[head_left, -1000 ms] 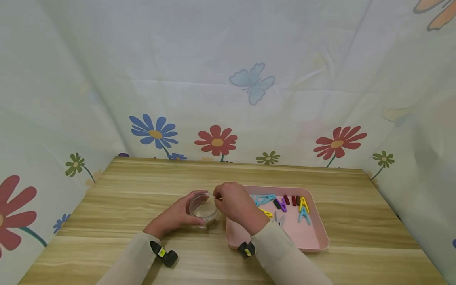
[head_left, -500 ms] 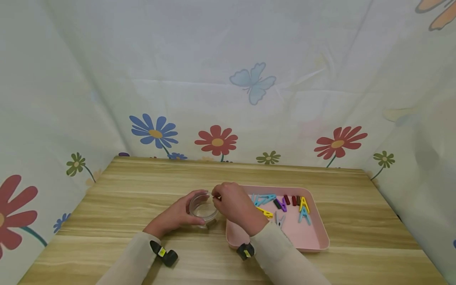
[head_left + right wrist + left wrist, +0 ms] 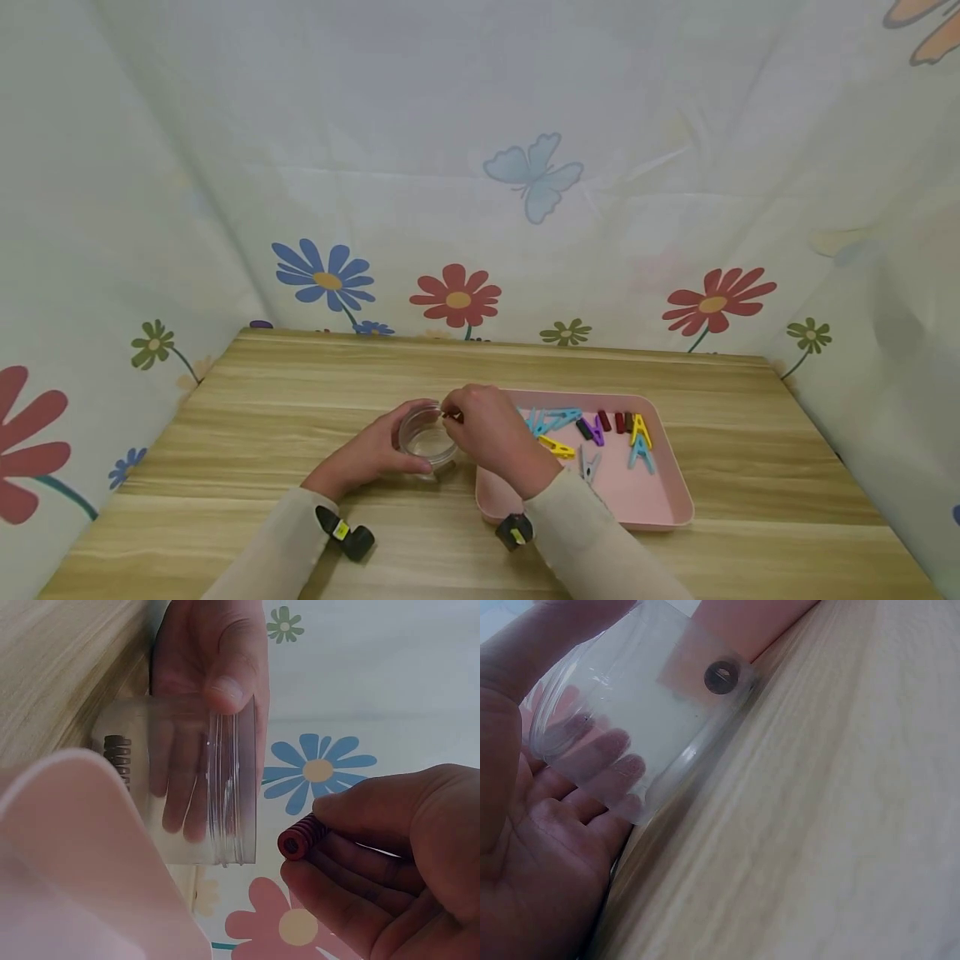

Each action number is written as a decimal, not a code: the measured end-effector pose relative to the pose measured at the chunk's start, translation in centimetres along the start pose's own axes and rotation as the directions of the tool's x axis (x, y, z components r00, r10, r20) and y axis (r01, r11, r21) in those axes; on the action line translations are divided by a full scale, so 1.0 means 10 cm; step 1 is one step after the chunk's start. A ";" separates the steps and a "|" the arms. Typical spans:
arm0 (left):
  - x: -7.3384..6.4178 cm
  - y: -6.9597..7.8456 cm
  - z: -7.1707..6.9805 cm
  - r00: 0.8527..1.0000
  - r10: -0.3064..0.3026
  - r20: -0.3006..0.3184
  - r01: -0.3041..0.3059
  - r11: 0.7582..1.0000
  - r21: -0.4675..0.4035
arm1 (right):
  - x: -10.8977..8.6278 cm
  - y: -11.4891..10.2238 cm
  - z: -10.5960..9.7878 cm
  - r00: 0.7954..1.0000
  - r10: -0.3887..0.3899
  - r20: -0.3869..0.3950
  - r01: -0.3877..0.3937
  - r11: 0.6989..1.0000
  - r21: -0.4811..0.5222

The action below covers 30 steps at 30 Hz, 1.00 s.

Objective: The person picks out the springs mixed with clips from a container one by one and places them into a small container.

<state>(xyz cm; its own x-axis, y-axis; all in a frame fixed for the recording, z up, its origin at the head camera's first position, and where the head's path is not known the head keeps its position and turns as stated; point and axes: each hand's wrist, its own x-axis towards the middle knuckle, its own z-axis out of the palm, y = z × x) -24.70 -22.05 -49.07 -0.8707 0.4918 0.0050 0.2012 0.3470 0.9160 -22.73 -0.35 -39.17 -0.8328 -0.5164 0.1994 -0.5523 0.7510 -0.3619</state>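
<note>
My left hand grips a clear plastic jar from the left, thumb and fingers around its wall. The mouth faces up; the base is at the tabletop, though I cannot tell if it fully rests there. Inside, near the base, lies a dark coil spring, seen end-on as a ring in the left wrist view. My right hand is at the right side of the jar's rim. Between its thumb and fingers it pinches a dark red coil spring, just outside the mouth in the right wrist view.
Right of the jar, partly under my right forearm, sits a pink tray. It holds yellow, light blue, purple and grey clothespins, plus several dark red and darker springs. A floral curtain surrounds the wooden table.
My right hand has shifted slightly left toward the jar's mouth, uncovering more of the yellow and grey clothespins. The left hand and jar have stayed in place.
</note>
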 end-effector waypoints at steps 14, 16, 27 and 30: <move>0.00 0.00 0.01 1.000 0.021 0.004 -0.021 0.999 -0.026 | -0.01 -0.03 0.04 1.000 -0.023 0.005 0.023 0.999 0.026; 0.00 0.00 0.01 1.000 0.025 0.007 -0.024 0.999 -0.030 | -0.01 -0.05 0.04 1.000 -0.031 0.006 0.030 0.999 0.023; -0.01 0.01 0.01 1.000 -0.010 -0.021 0.010 1.000 0.006 | -0.02 -0.06 0.09 0.999 -0.033 0.020 0.033 0.999 0.017; -0.01 0.01 0.01 1.000 -0.009 -0.023 0.009 1.000 0.008 | -0.02 -0.07 0.10 0.999 -0.029 0.028 0.028 0.999 0.024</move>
<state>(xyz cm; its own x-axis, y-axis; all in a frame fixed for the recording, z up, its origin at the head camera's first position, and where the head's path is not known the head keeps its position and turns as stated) -24.53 -21.95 -49.03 -0.8825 0.4702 0.0060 0.1967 0.3577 0.9129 -22.13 -1.19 -39.87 -0.8153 -0.5491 0.1840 -0.5744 0.7263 -0.3776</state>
